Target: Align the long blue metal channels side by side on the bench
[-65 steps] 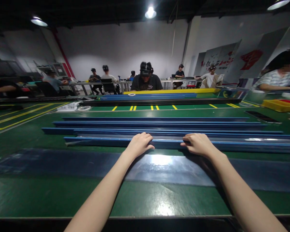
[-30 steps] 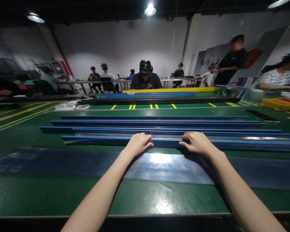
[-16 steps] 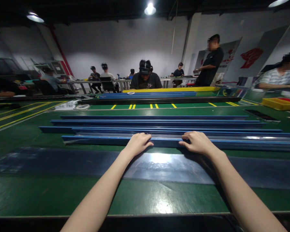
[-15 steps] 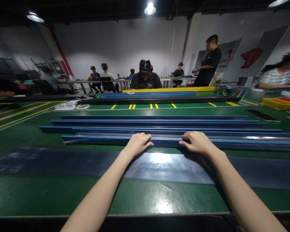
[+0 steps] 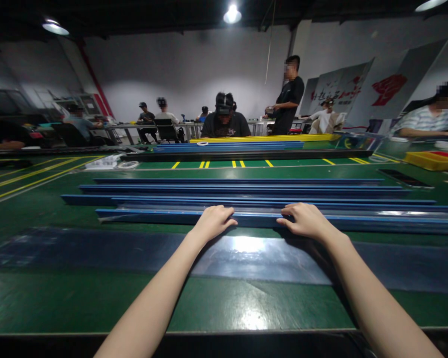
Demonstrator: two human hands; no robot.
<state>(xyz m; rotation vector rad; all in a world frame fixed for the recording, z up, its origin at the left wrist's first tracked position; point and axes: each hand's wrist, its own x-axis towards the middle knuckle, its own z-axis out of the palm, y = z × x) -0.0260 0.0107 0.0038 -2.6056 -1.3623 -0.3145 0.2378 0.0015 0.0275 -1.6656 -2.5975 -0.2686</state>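
Observation:
A long blue channel [image 5: 256, 219] lies crosswise on the green table in front of me. My left hand [image 5: 214, 221] is closed on its near wall, fingers over the top edge and thumb on the front. To the right, my right hand [image 5: 304, 219] grips the same channel in a like way, its fingers curled over the edge. Between the two hands a short stretch of the channel shows. Under my forearms a flat, glossy clear strip [image 5: 108, 248] lies along the table. Just behind the channel are several more long blue profiles [image 5: 224, 190].
Farther back on the green table [image 5: 59, 303] lie a black rail [image 5: 246, 155], blue rails [image 5: 254, 146] and a yellow rail [image 5: 283, 138]. A phone [image 5: 405, 178] and a yellow tray [image 5: 429, 160] are at the right. A person [image 5: 226, 124] sits opposite; others sit around.
Both hands and the channel stay in place. In the background, a standing person in black has moved to the left, uncovering a seated person behind.

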